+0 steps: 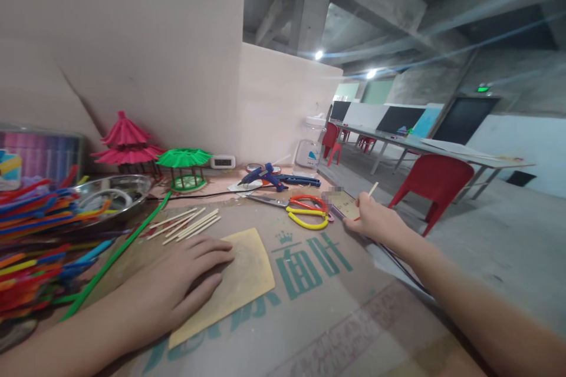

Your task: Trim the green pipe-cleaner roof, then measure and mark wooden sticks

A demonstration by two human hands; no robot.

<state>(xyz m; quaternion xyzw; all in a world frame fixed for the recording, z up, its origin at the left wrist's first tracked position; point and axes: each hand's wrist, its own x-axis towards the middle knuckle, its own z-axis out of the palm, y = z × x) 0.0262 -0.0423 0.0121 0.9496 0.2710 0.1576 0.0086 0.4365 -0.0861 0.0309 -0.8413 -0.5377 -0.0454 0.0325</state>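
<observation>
My left hand point(194, 274) lies flat, its fingers stretched over the left side of a yellow sheet of paper point(247, 265). At the table's right edge my right hand point(375, 218) is closed round a thin pale stick point(374, 189), whose upper end sticks out above the fingers. Just left of that hand is a tan printed card point(347, 206), partly covered by it and blurred. Scissors point(307, 222) with red and yellow handles lie between the hands. Several loose wooden sticks point(194, 228) rest beyond my left fingers.
A blue glue gun point(264, 175), blue-black pliers-like tool point(296, 180) and clear jar point(308, 144) stand or lie at the back. Pink point(126, 141) and green point(184, 159) pavilion models, a metal bowl point(141, 185) and colourful pipe cleaners point(39, 218) fill the left. A red chair point(437, 182) stands beyond.
</observation>
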